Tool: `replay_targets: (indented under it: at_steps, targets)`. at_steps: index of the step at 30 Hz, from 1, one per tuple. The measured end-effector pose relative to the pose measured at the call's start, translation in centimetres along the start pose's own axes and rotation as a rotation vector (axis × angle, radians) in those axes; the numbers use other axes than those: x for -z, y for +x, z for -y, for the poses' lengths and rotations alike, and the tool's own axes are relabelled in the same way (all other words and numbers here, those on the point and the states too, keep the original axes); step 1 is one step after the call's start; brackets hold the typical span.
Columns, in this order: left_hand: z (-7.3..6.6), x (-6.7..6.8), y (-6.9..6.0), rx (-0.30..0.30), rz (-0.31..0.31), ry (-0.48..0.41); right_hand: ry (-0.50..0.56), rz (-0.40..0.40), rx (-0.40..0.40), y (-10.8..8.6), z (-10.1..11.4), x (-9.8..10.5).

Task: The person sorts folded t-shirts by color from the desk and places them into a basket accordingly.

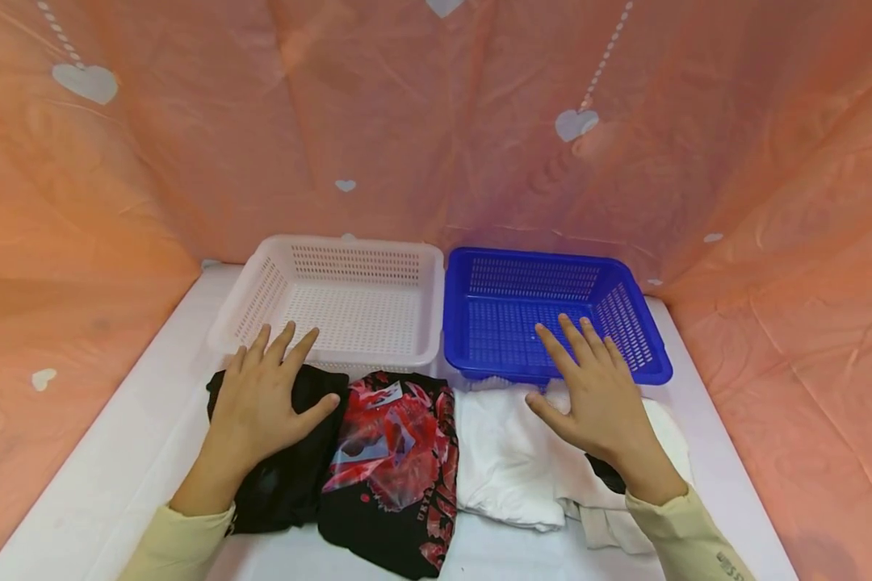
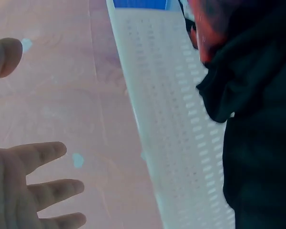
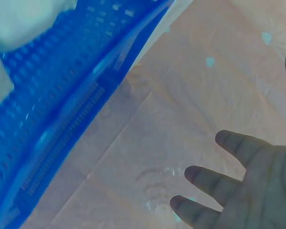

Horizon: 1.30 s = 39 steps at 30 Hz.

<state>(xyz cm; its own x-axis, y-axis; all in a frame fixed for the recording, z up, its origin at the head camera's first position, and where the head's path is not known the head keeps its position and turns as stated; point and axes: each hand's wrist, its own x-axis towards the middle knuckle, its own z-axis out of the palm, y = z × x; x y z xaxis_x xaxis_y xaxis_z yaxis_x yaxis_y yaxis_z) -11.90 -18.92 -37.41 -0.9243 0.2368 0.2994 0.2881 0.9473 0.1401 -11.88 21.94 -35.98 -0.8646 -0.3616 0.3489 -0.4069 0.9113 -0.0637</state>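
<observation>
My left hand [image 1: 262, 403], fingers spread, is over the folded black garment [image 1: 291, 476] and holds nothing; its fingertips reach the front edge of the white basket [image 1: 366, 315]. Spread the same way, my right hand [image 1: 599, 399] is over the pale garments [image 1: 589, 484], its fingertips over the front of the blue basket [image 1: 516, 323]. Between the hands lie a black garment with a red print [image 1: 400, 444] and a folded white garment [image 1: 505, 460]. Both wrist views show straight, empty fingers, the left hand [image 2: 33, 186] and the right hand [image 3: 238, 186].
The two baskets stand side by side at the back of the white table [image 1: 102, 468], with the garments in a row in front of them. An orange curtain with pale hearts [image 1: 407, 121] hangs behind and at both sides.
</observation>
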Motion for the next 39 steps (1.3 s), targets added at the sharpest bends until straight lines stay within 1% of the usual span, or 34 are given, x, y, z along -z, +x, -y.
replay_targets:
  at_steps: [5, 7, 14, 19, 22, 24, 26, 30, 32, 35, 39]
  targets:
    - [-0.6, -0.7, -0.8, 0.018, 0.026, -0.041, 0.055, -0.012, 0.035, -0.4, 1.2, -0.8]
    - [-0.7, -1.1, -1.2, 0.023, 0.032, -0.055, 0.094, -0.018, 0.035, -0.6, 1.8, -1.2]
    - [-1.3, -2.6, -2.4, 0.013, 0.002, -0.122, 0.313, -0.006, 0.011, -1.1, 3.9, -3.2]
    - [-1.9, -3.2, -3.0, 0.037, 0.037, -0.160, 0.439, 0.005, -0.007, -1.8, 5.4, -4.7]
    - [-2.1, -3.6, -3.4, 0.042, 0.046, -0.185, 0.535, 0.016, -0.017, -2.3, 6.5, -5.5]
    - [-2.3, -3.9, -3.6, 0.039, 0.047, -0.223, 0.595, 0.036, -0.027, -2.5, 7.1, -6.1]
    - [-2.4, -4.2, -3.9, 0.038, 0.056, -0.279, 0.651, 0.065, -0.042, -2.6, 7.8, -6.5]
    - [-2.5, -4.9, -4.2, 0.024, 0.084, -0.422, 0.704, 0.117, -0.067, -2.9, 8.7, -7.3]
    - [-2.5, -5.3, -4.4, 0.018, 0.093, -0.469, 0.719, 0.151, -0.084, -2.9, 9.1, -7.6]
    - [-2.5, -5.7, -4.6, 0.015, 0.100, -0.495, 0.743, 0.206, -0.116, -2.9, 9.4, -8.1]
    - [-2.5, -6.2, -4.7, 0.054, 0.124, -0.480, 0.743, 0.257, -0.153, -2.8, 9.8, -8.7]
